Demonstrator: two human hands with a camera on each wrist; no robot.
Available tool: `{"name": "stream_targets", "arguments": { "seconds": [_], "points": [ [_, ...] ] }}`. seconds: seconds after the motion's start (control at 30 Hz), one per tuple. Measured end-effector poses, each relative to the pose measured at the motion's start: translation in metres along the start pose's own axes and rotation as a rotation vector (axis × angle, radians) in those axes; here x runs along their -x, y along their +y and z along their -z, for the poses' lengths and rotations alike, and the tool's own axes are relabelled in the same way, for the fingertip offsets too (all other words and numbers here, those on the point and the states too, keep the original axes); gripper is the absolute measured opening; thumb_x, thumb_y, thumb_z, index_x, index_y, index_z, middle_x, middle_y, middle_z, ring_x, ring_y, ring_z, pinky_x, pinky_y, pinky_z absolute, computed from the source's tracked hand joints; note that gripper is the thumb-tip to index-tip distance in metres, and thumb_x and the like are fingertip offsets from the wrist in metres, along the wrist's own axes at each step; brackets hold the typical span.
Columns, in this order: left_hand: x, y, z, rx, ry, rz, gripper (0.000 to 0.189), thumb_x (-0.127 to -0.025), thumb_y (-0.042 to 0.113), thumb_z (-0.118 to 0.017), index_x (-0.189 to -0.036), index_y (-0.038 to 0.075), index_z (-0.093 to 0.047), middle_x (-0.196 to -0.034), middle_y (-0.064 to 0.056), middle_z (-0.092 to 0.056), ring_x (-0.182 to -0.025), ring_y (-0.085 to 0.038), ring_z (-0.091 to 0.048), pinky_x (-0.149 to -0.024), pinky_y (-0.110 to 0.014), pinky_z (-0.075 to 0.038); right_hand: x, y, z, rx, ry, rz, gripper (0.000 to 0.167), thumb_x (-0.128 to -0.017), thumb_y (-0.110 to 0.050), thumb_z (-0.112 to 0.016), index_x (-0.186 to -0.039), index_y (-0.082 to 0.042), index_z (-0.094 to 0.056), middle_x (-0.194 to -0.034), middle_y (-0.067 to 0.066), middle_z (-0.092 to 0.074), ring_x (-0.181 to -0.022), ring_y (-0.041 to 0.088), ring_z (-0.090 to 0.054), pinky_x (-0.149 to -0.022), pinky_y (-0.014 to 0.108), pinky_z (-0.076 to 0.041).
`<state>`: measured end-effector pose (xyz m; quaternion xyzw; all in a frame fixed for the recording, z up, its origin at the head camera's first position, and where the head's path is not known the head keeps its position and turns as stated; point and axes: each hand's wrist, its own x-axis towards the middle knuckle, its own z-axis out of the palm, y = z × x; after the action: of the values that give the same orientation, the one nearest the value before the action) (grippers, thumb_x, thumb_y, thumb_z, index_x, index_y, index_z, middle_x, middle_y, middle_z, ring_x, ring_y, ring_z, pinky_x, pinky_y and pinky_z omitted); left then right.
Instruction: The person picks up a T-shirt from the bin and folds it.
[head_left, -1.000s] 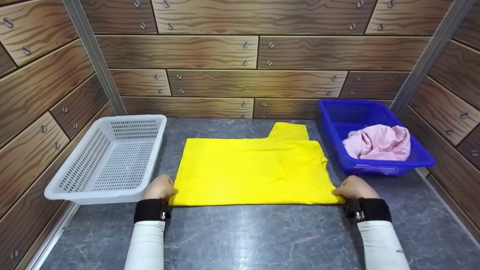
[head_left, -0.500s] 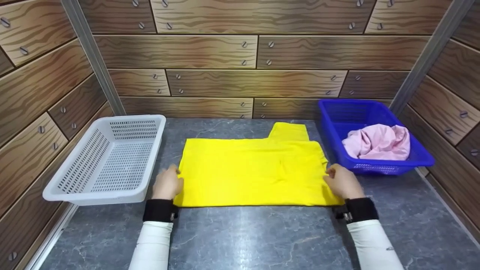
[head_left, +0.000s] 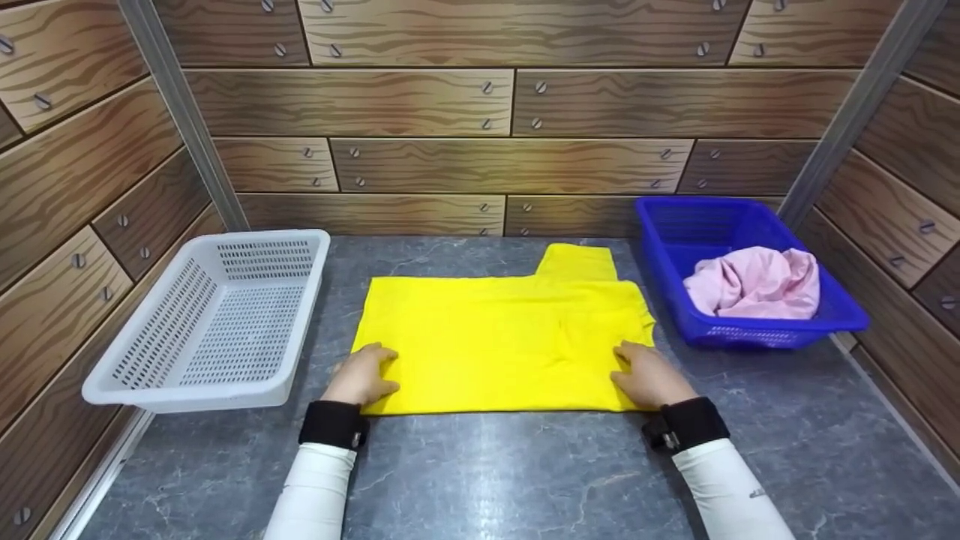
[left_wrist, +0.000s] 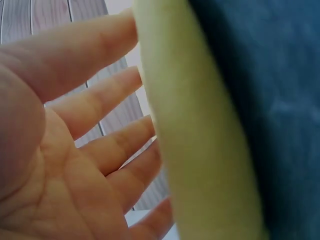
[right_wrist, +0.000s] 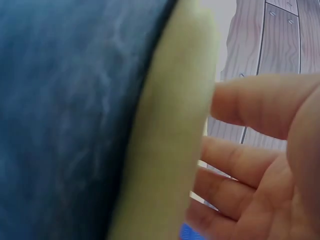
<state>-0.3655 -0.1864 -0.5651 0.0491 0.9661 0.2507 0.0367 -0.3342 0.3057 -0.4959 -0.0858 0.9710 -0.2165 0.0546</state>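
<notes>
A yellow shirt lies folded lengthwise on the grey table, one sleeve jutting from its far edge toward the right. My left hand rests on its left end, thumb and forefinger apart on the cloth. On the right end, my right hand lies in much the same way. In the left wrist view the fingers are nearly straight and spread, tips meeting the blurred yellow cloth. The right wrist view has similarly loose, extended fingers against the cloth. Neither hand pinches the fabric visibly.
To the left stands a white perforated basket with nothing visible inside. A blue basket at the back right holds a crumpled pink cloth. Wood-patterned walls enclose the grey table at the back and sides.
Both hands have let go of the shirt's near corners, lifted, and moved inward onto its two ends. The shirt has hardly shifted.
</notes>
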Motion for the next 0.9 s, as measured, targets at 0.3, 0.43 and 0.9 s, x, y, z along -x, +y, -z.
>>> {"name": "stream_targets", "arguments": {
  "seconds": [0.3,0.43,0.9],
  "points": [
    [0.002,0.001,0.002,-0.058,-0.033,0.067,0.068,-0.092,0.02,-0.099,-0.152,0.003,-0.073,-0.158,-0.025,-0.072,-0.149,-0.049,-0.068,-0.122,-0.078,-0.047,0.004,-0.007,0.003,0.046,0.052,0.006,0.046,-0.108,-0.016,-0.072,-0.144,0.014,-0.073,-0.149,0.039,-0.073,-0.141,0.06,-0.07,-0.124,0.074,-0.052],
    [0.01,0.008,0.011,-0.117,-0.08,0.078,0.076,-0.09,0.024,-0.101,-0.157,0.005,-0.07,-0.163,-0.029,-0.064,-0.153,-0.056,-0.059,-0.124,-0.08,-0.047,0.008,-0.014,0.01,0.091,0.013,-0.015,0.036,-0.111,-0.018,-0.073,-0.13,0.013,-0.077,-0.128,0.035,-0.081,-0.114,0.052,-0.078,-0.11,0.069,-0.062],
    [0.051,0.061,0.05,-0.099,-0.198,0.176,0.088,-0.082,0.01,-0.105,-0.159,0.007,-0.064,-0.169,-0.033,-0.048,-0.156,-0.057,-0.046,-0.127,-0.075,-0.049,0.017,-0.029,0.027,0.154,-0.107,-0.131,0.048,-0.115,-0.031,-0.071,-0.138,0.011,-0.075,-0.126,0.032,-0.081,-0.101,0.041,-0.071,-0.103,0.064,-0.064]
  ]
}}
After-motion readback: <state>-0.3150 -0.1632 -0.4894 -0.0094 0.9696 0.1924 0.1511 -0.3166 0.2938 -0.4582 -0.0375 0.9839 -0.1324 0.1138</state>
